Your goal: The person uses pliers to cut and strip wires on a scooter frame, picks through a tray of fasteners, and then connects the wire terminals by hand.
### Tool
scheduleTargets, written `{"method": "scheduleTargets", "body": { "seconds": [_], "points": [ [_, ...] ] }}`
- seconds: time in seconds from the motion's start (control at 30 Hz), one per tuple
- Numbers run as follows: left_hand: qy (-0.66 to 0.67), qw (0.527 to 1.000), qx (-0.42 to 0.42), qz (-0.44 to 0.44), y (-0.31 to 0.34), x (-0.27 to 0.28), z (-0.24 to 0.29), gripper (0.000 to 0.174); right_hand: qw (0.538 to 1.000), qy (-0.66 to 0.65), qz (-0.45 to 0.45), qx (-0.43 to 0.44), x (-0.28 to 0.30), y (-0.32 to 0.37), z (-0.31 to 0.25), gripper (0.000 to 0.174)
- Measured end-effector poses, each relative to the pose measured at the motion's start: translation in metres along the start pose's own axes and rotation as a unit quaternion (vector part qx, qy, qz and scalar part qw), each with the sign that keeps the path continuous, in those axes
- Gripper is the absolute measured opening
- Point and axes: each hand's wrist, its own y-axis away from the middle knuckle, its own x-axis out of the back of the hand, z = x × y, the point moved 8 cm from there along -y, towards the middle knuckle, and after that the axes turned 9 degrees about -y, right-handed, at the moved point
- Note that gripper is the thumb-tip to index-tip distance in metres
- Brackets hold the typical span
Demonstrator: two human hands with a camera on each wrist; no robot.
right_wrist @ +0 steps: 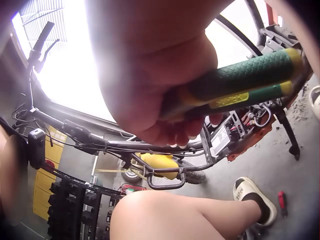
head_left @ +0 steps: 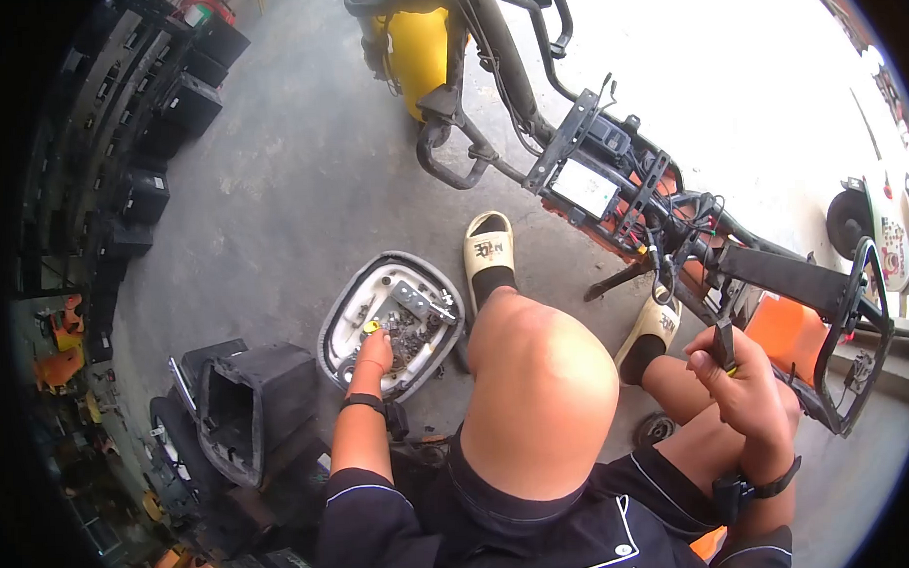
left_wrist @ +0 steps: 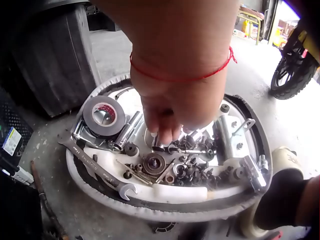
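Note:
My left hand [head_left: 375,352] reaches into an upturned pan with a padded rim [head_left: 337,306], its bent fingers down among loose bolts and nuts [left_wrist: 187,170]. A small yellow thing [head_left: 371,327] shows at its fingertips in the head view; I cannot tell whether the fingers pinch it. An open-ended wrench [left_wrist: 97,167], a roll of grey tape [left_wrist: 103,116] and metal brackets [left_wrist: 231,135] lie in the pan around this hand. Over the right thigh, my right hand [head_left: 738,379] grips pliers with green and yellow handles [right_wrist: 250,72], dark jaws upward in the head view.
A stripped motorbike frame [head_left: 513,82] with exposed wiring and a battery-like box [head_left: 583,187] stands ahead and to the right. A black bin [head_left: 244,412] sits left of the pan. Shelves [head_left: 89,147] line the left side. A red-handled screwdriver [right_wrist: 282,202] lies near one sandal [right_wrist: 255,197].

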Motion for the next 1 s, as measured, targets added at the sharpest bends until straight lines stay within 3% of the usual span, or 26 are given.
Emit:
{"method": "scheduleTargets", "body": {
  "seconds": [0.07, 0.13, 0.3, 0.37, 0.43, 0.5, 0.6, 0.8, 0.9, 1.0],
  "points": [
    [0.029, 1.000, 0.000, -0.011, -0.007, -0.007, -0.012, 0.030, 0.998, 0.020, 0.012, 0.062, -0.001, 0.002, -0.011, 0.015],
    [0.079, 0.996, 0.008, -0.035, -0.001, -0.001, -0.006, 0.034, 0.998, 0.019, 0.010, 0.063, -0.002, 0.003, -0.016, 0.014],
    [0.054, 0.997, -0.045, 0.021, 0.017, 0.028, 0.007, 0.043, 0.997, 0.047, -0.015, 0.056, -0.006, 0.007, -0.035, 0.009],
    [0.000, 1.000, -0.022, 0.015, 0.020, 0.033, -0.008, 0.045, 0.992, 0.065, -0.002, 0.108, -0.003, 0.009, -0.029, 0.010],
    [0.021, 1.000, -0.013, 0.009, 0.044, 0.057, -0.008, 0.045, 0.982, 0.096, 0.016, 0.160, 0.003, 0.014, -0.031, 0.012],
    [0.044, 0.997, -0.015, 0.055, 0.071, 0.067, -0.030, 0.041, 0.982, 0.076, 0.041, 0.170, 0.016, 0.015, -0.027, 0.012],
    [0.109, 0.993, -0.018, 0.031, 0.136, 0.088, -0.035, 0.036, 0.983, 0.032, 0.087, 0.157, 0.037, 0.010, -0.021, 0.012],
    [0.057, 0.997, 0.041, -0.011, 0.158, 0.046, -0.074, 0.032, 0.970, 0.033, 0.163, 0.175, 0.069, 0.011, -0.004, 0.013],
    [-0.021, 0.995, 0.052, -0.080, 0.139, 0.012, -0.071, 0.036, 0.980, -0.013, 0.129, 0.148, 0.063, 0.012, -0.001, 0.013],
    [-0.038, 0.997, 0.006, -0.073, 0.121, 0.012, -0.036, 0.037, 0.981, -0.014, 0.125, 0.149, 0.055, 0.012, 0.002, 0.014]
  ]
}}
